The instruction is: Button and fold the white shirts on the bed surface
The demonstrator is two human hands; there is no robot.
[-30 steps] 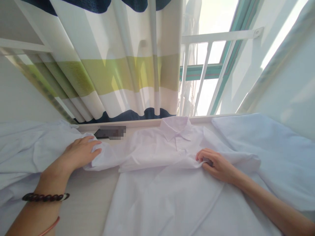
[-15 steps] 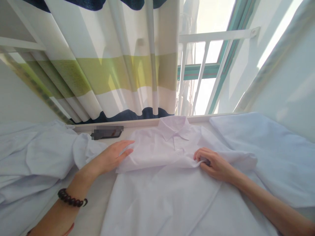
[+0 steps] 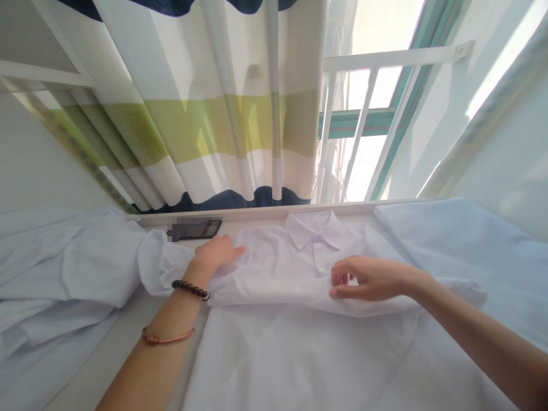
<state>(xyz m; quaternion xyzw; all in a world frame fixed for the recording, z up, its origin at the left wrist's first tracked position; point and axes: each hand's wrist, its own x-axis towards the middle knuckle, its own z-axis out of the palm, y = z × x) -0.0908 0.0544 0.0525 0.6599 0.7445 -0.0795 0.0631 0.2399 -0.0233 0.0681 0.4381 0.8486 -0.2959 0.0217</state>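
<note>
Head view: white, collared cloth shirt (image 3: 274, 265); fold (image 3: 278, 289) left unheld beneath right fingers (image 3: 342, 264), just released; left fingers (image 3: 238, 250), grip unclear, now at its shoulder (image 3: 254, 240).

A person's left hand (image 3: 217, 252) stretched toward the bench's (image 3: 141, 319) far edge, its thumb extended, while the right hand (image 3: 363, 278) curled loosely, palm down, its forearm (image 3: 483, 338) slanting in from the right.

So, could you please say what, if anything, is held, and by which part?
The right hand appears to hold nothing; whether the left hand grips the shirt cannot be told.
</note>
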